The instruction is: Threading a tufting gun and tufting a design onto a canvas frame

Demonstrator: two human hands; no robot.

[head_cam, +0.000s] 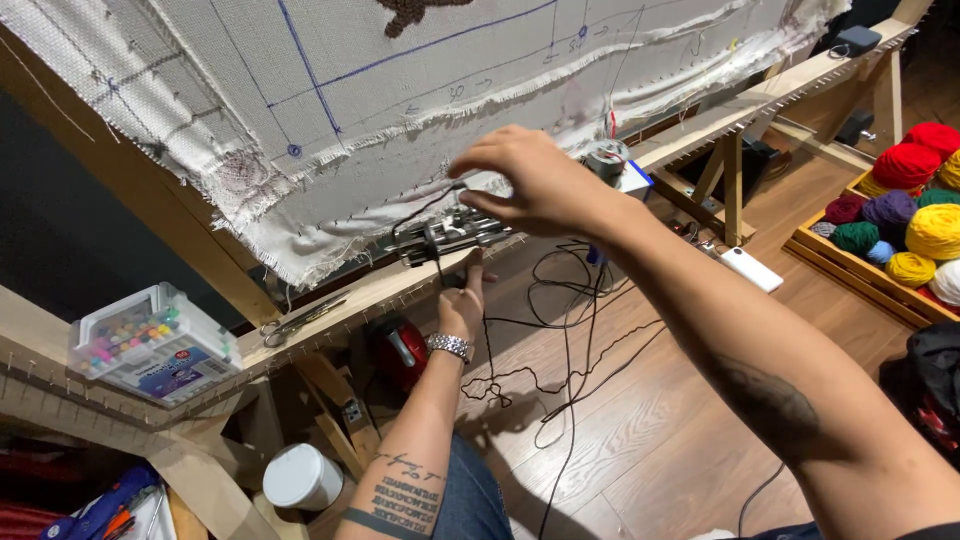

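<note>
Tufting gun [450, 235]: your left hand [462, 300] grasps its handle from below; your right hand [530, 185] pinches its top, body half hidden.

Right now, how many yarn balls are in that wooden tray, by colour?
Red yarn balls: 2
Yellow: 3
Green: 2
Purple: 1
Maroon: 1
Light blue: 1
White: 1
Total: 11 clearly visible; others may be hidden.

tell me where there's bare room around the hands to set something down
The wood-plank floor is bare between the tangle of thin black cable and the wooden tray of coloured yarn balls. The slanted wooden frame rail is crowded: grey scissors, clear plastic marker box, and the metal tufting tool under both hands.
</note>
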